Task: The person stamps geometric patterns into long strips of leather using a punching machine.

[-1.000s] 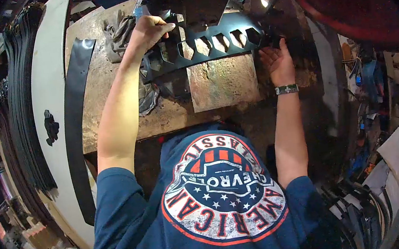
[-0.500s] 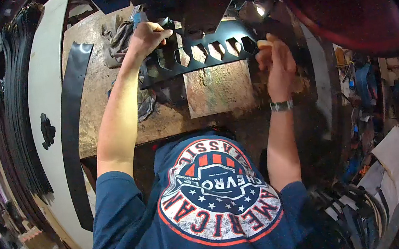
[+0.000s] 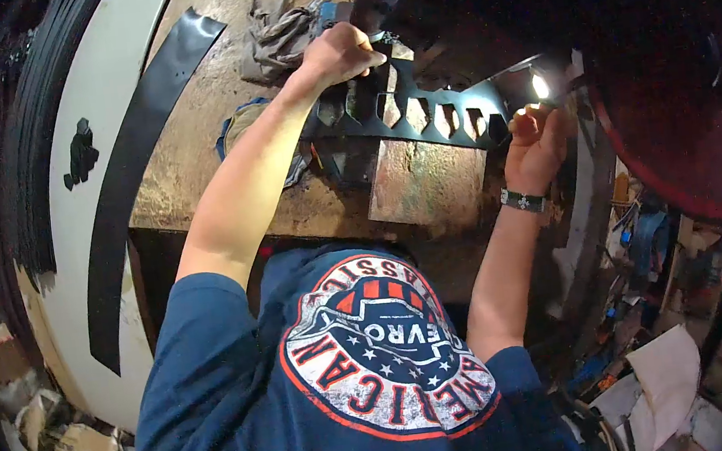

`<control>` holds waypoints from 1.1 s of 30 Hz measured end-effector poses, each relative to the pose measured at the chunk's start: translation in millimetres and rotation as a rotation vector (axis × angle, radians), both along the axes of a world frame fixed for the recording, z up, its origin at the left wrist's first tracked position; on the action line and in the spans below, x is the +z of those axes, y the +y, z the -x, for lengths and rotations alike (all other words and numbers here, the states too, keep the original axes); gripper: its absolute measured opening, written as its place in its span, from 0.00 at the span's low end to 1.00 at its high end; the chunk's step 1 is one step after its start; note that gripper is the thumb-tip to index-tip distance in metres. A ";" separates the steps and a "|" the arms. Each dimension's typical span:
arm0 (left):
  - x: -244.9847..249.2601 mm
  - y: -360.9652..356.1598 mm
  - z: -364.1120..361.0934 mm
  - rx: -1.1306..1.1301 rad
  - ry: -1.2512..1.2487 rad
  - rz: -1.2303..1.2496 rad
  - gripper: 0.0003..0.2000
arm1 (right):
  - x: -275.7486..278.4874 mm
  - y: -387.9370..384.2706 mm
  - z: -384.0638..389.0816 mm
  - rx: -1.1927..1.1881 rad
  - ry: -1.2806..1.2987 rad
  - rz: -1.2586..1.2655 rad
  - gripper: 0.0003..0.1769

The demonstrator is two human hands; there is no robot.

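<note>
A black strip with a row of pointed cut-outs point(image 3: 435, 134) lies across the work table, partly in shadow. At its upper left, my left hand point(image 3: 341, 53) is closed, with thumb and forefinger pinched together; what they hold is too dark to make out. My right hand point(image 3: 539, 147) is beside the strip's right end, below a bright lamp point(image 3: 540, 84). Its fingers are curled in, and whatever they grip is hidden. A worn square board point(image 3: 428, 184) lies partly under the strip.
A dark red rounded machine part point(image 3: 671, 137) looms at the right. Crumpled grey cloth point(image 3: 277, 35) lies behind my left forearm. A long black strip point(image 3: 137, 171) and small black pieces point(image 3: 81, 155) rest at the left. Many black strips point(image 3: 38, 164) hang beyond them.
The camera view has turned, so the table and both hands appear shifted right. My right hand's fingers look more curled. My left hand remains pinched near the strip.
</note>
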State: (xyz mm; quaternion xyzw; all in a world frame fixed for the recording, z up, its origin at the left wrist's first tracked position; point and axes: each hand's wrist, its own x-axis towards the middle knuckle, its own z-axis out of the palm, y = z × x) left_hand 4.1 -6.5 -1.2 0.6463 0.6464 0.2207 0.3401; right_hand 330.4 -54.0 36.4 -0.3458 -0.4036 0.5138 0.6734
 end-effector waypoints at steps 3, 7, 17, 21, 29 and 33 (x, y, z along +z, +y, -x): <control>-6.0 0.7 -1.2 0.012 0.004 0.013 0.15 | 4.9 5.9 17.1 -0.220 -0.003 0.170 0.16; -12.6 4.5 2.0 0.033 0.022 -0.071 0.15 | 8.1 -3.7 20.8 -0.213 -0.019 0.272 0.22; -15.3 -6.2 2.8 -0.012 -0.025 -0.164 0.15 | -14.3 -69.2 -10.5 -0.449 -0.468 0.469 0.19; 7.1 -43.6 5.5 -0.129 -0.112 0.082 0.15 | -44.5 -82.8 -39.5 -0.493 -0.558 0.607 0.18; 38.9 -128.2 -35.3 -0.062 0.138 0.020 0.20 | -41.1 -105.0 -25.4 -0.237 -0.368 0.810 0.24; -15.4 -75.6 -53.1 0.062 0.256 -0.647 0.34 | -69.4 -99.3 -41.0 -0.219 -0.331 0.782 0.19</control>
